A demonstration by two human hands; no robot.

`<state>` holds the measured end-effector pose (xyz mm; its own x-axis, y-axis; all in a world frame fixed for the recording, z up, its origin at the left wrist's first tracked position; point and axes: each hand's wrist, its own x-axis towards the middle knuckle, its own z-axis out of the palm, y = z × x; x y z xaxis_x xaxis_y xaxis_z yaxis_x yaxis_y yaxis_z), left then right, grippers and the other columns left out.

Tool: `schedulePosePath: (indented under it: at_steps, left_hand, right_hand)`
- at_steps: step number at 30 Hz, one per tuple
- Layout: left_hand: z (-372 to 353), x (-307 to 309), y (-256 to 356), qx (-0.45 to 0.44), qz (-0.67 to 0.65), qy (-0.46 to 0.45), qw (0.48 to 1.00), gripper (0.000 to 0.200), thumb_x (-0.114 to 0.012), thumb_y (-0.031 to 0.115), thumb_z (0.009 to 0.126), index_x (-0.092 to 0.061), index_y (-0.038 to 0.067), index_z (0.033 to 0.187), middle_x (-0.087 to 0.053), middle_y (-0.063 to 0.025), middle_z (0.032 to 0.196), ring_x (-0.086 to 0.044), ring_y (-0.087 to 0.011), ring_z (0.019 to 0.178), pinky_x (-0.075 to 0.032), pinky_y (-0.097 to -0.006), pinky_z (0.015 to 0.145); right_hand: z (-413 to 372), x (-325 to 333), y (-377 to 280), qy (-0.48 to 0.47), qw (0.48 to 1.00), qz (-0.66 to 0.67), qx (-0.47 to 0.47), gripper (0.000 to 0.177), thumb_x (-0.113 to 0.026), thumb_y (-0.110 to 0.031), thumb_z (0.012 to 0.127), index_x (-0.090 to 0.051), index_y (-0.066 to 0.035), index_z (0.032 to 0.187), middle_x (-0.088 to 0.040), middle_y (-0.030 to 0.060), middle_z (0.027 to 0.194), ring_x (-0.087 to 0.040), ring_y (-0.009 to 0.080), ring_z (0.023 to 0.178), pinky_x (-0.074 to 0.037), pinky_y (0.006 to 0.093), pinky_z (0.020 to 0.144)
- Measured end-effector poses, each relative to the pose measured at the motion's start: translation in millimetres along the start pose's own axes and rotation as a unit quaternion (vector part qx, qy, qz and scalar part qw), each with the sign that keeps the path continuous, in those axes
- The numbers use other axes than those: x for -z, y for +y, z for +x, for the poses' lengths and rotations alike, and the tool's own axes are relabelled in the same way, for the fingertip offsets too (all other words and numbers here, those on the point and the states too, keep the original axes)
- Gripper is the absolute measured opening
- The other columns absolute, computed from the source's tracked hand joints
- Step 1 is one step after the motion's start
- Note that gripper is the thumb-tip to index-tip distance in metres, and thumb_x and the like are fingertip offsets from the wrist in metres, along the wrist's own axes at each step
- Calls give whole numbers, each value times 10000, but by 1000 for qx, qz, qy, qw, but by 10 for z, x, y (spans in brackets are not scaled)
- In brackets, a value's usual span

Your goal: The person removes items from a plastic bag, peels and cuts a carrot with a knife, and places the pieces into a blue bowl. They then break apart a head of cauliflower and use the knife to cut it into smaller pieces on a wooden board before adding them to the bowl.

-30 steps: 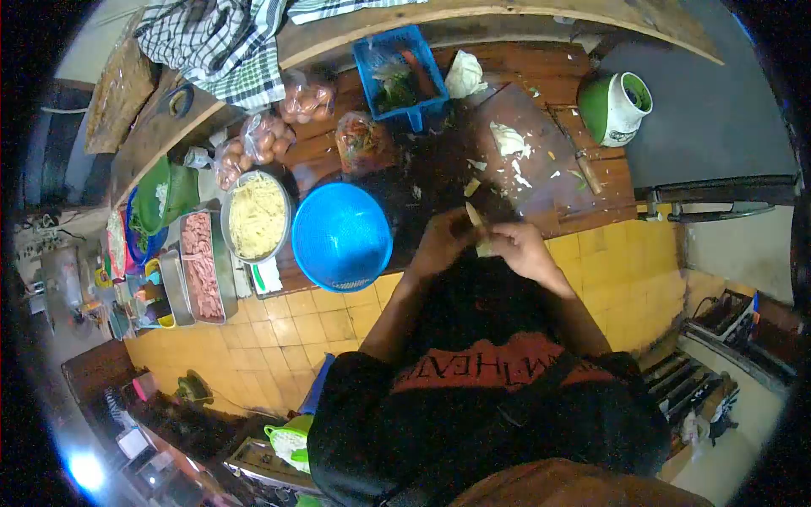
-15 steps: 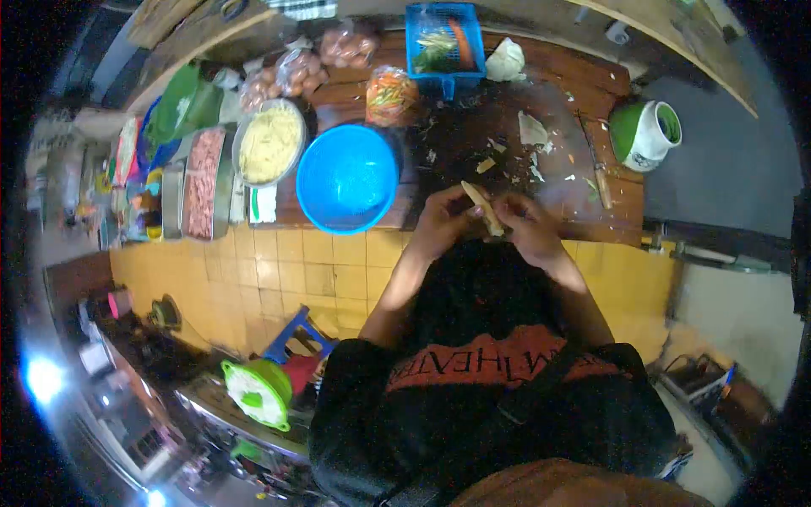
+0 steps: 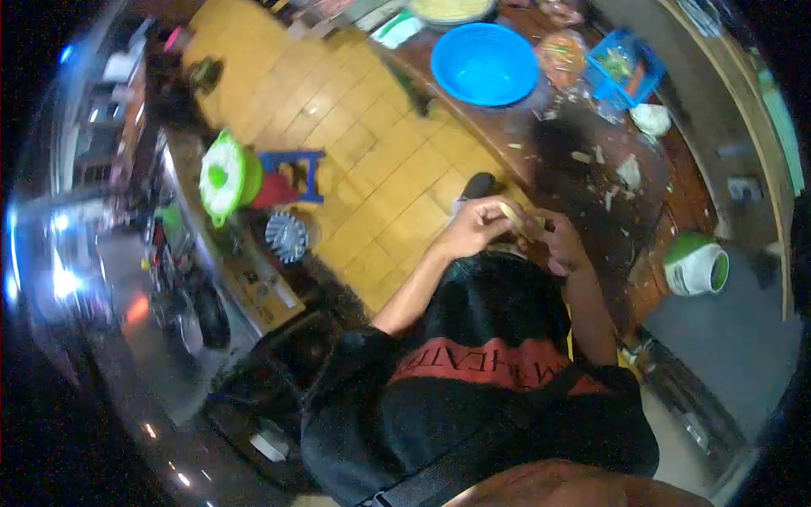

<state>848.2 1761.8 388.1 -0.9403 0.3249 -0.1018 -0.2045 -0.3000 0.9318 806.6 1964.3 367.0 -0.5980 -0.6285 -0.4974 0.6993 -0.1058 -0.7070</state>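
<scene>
A pale yellow, elongated piece of food [image 3: 510, 213] is between my two hands, in front of my black shirt. My left hand [image 3: 476, 226] has its fingers closed around one end of it. Close beside it on the right, my right hand [image 3: 561, 242] is curled with bent fingers near the other end; what its fingertips touch is blurred. Scraps and a pale peel [image 3: 628, 172] lie on the dark wooden table [image 3: 591, 221] beyond my hands.
A blue basin [image 3: 485, 64], a bag of cut vegetables [image 3: 563, 59], a blue basket [image 3: 626, 69] and a white-green container [image 3: 698, 265] stand along the table. A green pot [image 3: 230, 177] and blue stool [image 3: 291, 176] are left, across the yellow tiled floor.
The view has swung, so the table now runs diagonally at the right and more floor shows at the left. Both hands stay together around the pale piece, which appears turned.
</scene>
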Motion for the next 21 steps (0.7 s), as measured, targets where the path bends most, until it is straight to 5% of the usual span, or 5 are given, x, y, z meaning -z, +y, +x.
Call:
schedulePosePath:
  at_steps: [1, 8, 13, 15, 21]
  left_hand:
    - [-128, 73, -284, -82, 13, 6, 997, 132, -507, -72, 882, -573, -19, 983, -629, -65, 951, -593, -128, 877, -472, -279, 812]
    - [-596, 105, -274, 17, 73, 69, 995, 130, -621, -6, 808, -639, 7, 936, -645, -86, 1065, -589, -207, 994, -467, -328, 858]
    - [-1283, 615, -254, -58, 125, 68, 988, 186, -666, 112, 824, -656, 50, 999, -643, -92, 1058, -584, -226, 1002, -455, -337, 874]
    - [-1577, 762, -69, -205, 112, 40, 972, 213, -660, 160, 840, -650, 74, 1035, -642, -87, 1037, -570, -230, 998, -438, -356, 881]
    - [-2457, 1264, -50, -282, 150, 157, 935, 255, -615, 215, 871, -643, 9, 1019, -618, -108, 998, -556, -244, 977, -422, -342, 844]
  right_hand:
    - [10, -50, 69, -69, 996, 30, -42, 184, -618, -132, 873, -607, -13, 1013, -656, 66, 914, -639, 154, 735, -547, 282, 679]
    - [224, -33, 505, -89, 984, 11, -153, 283, -618, -299, 875, -604, -48, 1004, -627, 37, 796, -579, 100, 642, -482, 212, 552]
    - [323, -827, 466, -194, 966, -60, -161, 340, -652, -306, 822, -594, -41, 1027, -621, 25, 849, -557, 81, 631, -434, 175, 523]
    - [510, -1101, 502, -304, 927, -55, -214, 326, -655, -259, 789, -600, -43, 1027, -620, 16, 866, -541, 81, 623, -409, 198, 508]
    - [1302, -1946, 998, -306, 897, -103, -303, 169, -594, -47, 773, -610, -9, 936, -620, 36, 803, -574, 132, 651, -453, 228, 554]
